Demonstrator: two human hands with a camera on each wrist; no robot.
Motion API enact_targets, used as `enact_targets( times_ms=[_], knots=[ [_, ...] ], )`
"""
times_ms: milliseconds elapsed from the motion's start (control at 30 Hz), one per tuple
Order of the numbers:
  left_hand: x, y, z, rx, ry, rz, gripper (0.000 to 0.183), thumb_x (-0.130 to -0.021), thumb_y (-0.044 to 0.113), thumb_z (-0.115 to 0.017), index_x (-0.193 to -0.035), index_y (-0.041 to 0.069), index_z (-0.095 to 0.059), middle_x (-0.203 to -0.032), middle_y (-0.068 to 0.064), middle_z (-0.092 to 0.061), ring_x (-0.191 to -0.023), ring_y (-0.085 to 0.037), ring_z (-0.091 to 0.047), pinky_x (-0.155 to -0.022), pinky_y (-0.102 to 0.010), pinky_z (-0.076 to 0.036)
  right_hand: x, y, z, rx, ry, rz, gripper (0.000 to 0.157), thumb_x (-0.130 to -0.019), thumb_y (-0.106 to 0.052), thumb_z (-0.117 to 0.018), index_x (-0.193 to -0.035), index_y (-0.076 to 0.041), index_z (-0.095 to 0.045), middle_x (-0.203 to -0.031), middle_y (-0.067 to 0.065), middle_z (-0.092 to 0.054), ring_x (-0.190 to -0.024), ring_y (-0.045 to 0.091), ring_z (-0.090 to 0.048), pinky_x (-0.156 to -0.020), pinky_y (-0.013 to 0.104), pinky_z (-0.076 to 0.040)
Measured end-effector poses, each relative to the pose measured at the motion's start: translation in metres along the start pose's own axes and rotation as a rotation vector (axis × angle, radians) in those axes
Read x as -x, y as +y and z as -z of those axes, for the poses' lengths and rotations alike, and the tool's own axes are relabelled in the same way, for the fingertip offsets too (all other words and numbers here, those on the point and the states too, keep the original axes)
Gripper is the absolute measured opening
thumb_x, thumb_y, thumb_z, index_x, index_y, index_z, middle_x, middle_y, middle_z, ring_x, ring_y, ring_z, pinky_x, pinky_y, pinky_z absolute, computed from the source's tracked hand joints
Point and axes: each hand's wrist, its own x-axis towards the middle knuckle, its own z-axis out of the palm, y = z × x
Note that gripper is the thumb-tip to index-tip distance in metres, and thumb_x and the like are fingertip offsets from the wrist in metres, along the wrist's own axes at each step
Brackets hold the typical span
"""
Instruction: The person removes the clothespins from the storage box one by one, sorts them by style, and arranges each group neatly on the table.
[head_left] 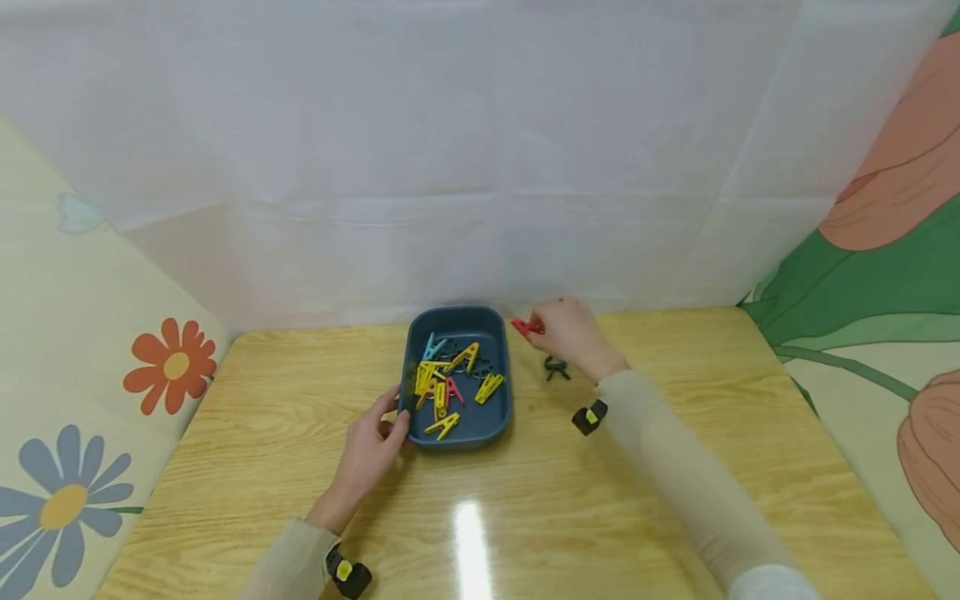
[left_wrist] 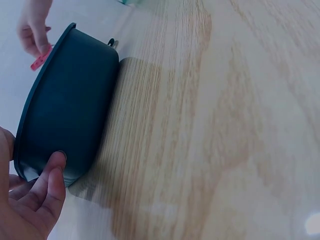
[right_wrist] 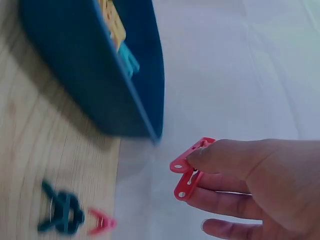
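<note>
A dark blue plastic bin [head_left: 457, 439] stands at the back of the table, holding several clothespins in yellow, orange, light blue, pink and dark colours. My left hand [head_left: 372, 437] grips its front left corner, the fingers against the outer wall in the left wrist view. To the right of the bin, my right hand [head_left: 573, 333] pinches a red clothespin [right_wrist: 187, 167] above the table, between thumb and fingers. On the table below that hand lies a dark clothespin [head_left: 556, 367]. A pinkish-red clothespin [right_wrist: 101, 221] lies beside it in the right wrist view; the head view hides it.
The wooden table [head_left: 300, 367] backs onto a hanging white sheet [head_left: 360, 150]. Cloths with a flower print hang at the left and right sides. Each wrist wears a small black device, such as the one on the right sleeve [head_left: 589, 417].
</note>
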Motion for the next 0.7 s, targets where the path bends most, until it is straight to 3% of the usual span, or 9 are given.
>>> enact_targets(
  times_ms=[167,433,700],
  knots=[
    [0.002,0.000,-0.001,-0.004,0.006,-0.008,0.049,-0.107,0.013,-0.056,-0.154,0.001,-0.046,-0.131,-0.027,-0.064,-0.075,-0.019,-0.066,-0.063,-0.023,-0.052,0.002,0.033,-0.004,-0.051,0.021,-0.077,0.017,-0.099,-0.024,-0.071,-0.101,-0.008,-0.076,-0.102,0.010,-0.075,-0.099,0.033,-0.061,-0.091,0.051,-0.049],
    [0.007,-0.001,-0.003,-0.004,0.010,-0.008,0.049,-0.107,0.013,-0.056,-0.154,0.001,-0.047,-0.130,-0.027,-0.064,-0.074,-0.017,-0.066,-0.063,-0.023,-0.052,0.011,0.075,-0.027,-0.267,0.137,-0.199,0.023,-0.096,-0.017,-0.073,-0.104,0.004,-0.074,-0.102,0.019,-0.074,-0.094,0.034,-0.068,-0.084,0.048,-0.055],
    [0.010,0.000,-0.004,-0.001,0.002,-0.003,0.049,-0.107,0.014,-0.055,-0.154,0.001,-0.046,-0.133,-0.029,-0.063,-0.078,-0.018,-0.067,-0.064,-0.023,-0.052,0.013,0.095,-0.056,-0.376,0.153,-0.361,0.025,-0.095,-0.021,-0.071,-0.103,0.002,-0.074,-0.102,0.018,-0.075,-0.096,0.037,-0.067,-0.088,0.050,-0.051]
  ],
)
